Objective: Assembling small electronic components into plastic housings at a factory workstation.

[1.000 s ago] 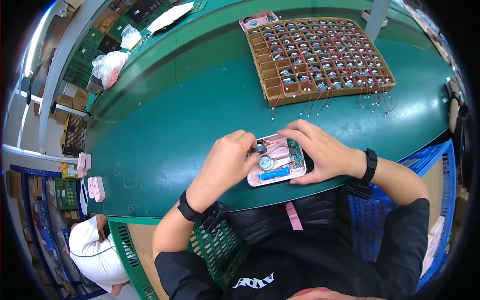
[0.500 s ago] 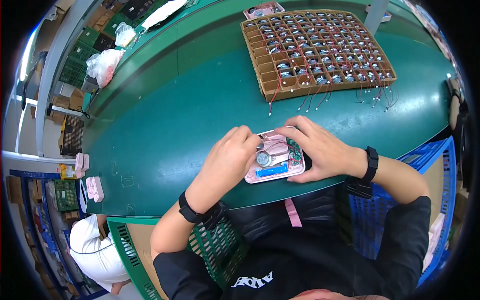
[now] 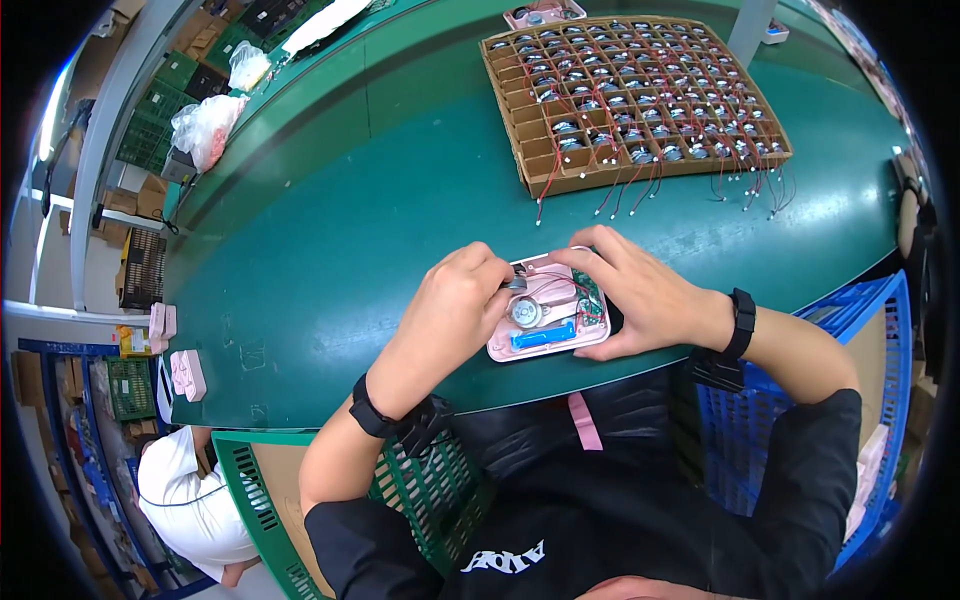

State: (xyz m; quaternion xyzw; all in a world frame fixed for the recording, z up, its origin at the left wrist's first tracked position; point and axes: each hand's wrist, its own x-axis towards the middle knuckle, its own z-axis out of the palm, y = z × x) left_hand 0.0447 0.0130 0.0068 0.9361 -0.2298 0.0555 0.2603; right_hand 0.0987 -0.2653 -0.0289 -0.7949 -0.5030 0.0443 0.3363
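Pink plastic casing [image 3: 548, 318] on smooth green table [image 3: 330, 270], left hand [image 3: 455, 300] fingers pinching round metal speaker [image 3: 516, 283], right hand [image 3: 640, 292] gripping casing

I see black sleeves pushed up the forearms, a black top with white lettering, and a black band on each wrist: left hand [image 3: 455, 305], right hand [image 3: 640, 295].

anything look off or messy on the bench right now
Mostly tidy. The one untidy spot: red wire leads spill over the front edge of the cardboard divider tray onto the green table. The pink housing lies flat between both hands.
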